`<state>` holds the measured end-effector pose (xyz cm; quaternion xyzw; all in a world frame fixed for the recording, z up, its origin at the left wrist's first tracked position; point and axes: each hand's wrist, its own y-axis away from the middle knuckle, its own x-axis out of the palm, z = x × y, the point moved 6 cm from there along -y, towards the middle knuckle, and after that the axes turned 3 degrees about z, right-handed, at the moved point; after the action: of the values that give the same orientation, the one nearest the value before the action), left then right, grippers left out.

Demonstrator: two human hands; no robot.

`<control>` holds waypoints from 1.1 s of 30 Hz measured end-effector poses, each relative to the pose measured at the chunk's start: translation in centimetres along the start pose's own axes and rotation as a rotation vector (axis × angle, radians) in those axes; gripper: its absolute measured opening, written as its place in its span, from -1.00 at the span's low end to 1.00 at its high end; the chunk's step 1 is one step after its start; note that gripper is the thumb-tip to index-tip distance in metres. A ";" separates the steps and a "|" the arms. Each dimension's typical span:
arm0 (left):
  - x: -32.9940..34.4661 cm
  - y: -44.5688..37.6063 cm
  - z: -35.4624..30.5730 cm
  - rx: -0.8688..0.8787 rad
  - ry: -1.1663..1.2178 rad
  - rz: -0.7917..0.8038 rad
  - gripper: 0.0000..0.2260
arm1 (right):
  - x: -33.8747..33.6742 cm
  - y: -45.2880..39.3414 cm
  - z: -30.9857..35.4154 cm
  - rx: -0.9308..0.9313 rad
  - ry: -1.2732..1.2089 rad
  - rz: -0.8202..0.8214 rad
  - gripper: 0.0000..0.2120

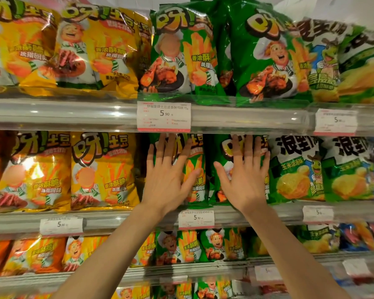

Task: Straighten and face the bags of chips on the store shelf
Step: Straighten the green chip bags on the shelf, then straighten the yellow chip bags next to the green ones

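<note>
Both hands, fingers straight and spread, lay flat on two upright green chip bags on the second shelf (117,219): left hand (167,180) on the left bag (195,169), right hand (244,176) on the right bag (221,169), yellow bags (104,169) crowding leftward, price tag (163,116) above.

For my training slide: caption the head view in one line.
Left hand and right hand press flat on green chip bags on the middle shelf.

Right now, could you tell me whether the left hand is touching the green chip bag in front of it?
Touching. The head view shows the left hand spread flat, fingers straight, lying on the front of the green chip bag, with no gap visible.
</note>
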<state>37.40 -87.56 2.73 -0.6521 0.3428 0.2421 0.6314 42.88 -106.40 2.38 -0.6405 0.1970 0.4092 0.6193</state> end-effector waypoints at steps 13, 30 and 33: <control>-5.5 6.1 5.9 -0.107 0.659 0.003 -0.59 | -4.0 8.2 3.6 0.173 -0.718 0.028 -0.67; -6.6 16.1 11.8 -0.646 0.904 -0.029 -0.86 | 0.8 13.5 9.0 0.303 -1.060 0.401 -0.77; -7.8 15.3 13.4 -0.650 0.870 -0.131 -0.87 | 0.2 12.4 10.9 0.260 -1.074 0.413 -0.79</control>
<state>22.38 -72.66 -2.64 -0.8736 0.4384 0.0036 0.2113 30.51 -97.87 -4.46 -0.2108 0.0250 0.7609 0.6131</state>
